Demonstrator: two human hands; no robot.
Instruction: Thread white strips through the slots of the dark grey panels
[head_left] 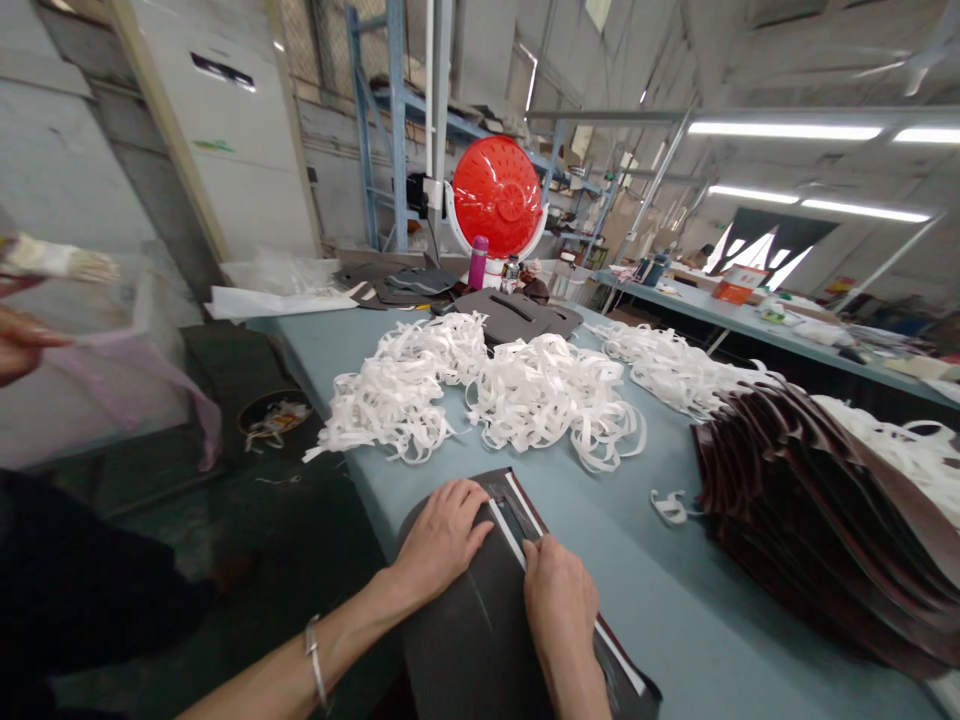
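A dark grey, leather-like panel (469, 620) lies at the near edge of the table, with white strips (512, 535) along its right side and a narrow slot between them near the top. My left hand (446, 535) rests on the panel's upper left part, fingers stretched over it and thumb apart beside the strip. The fingers of my right hand (561, 600) are curled at the panel's right side, with the thumb near the slot's lower end. What lies under those fingers is hidden. Reddish brown shows along the panel's right edge.
Loose piles of white tape (551, 400) cover the middle of the blue-green table (600, 510). A stack of dark brown sheets (817, 520) stands at right. Behind are grey cut pieces (517, 312), a purple bottle (478, 262) and a red round heater (496, 195). Another person's hand (22, 345) shows at left.
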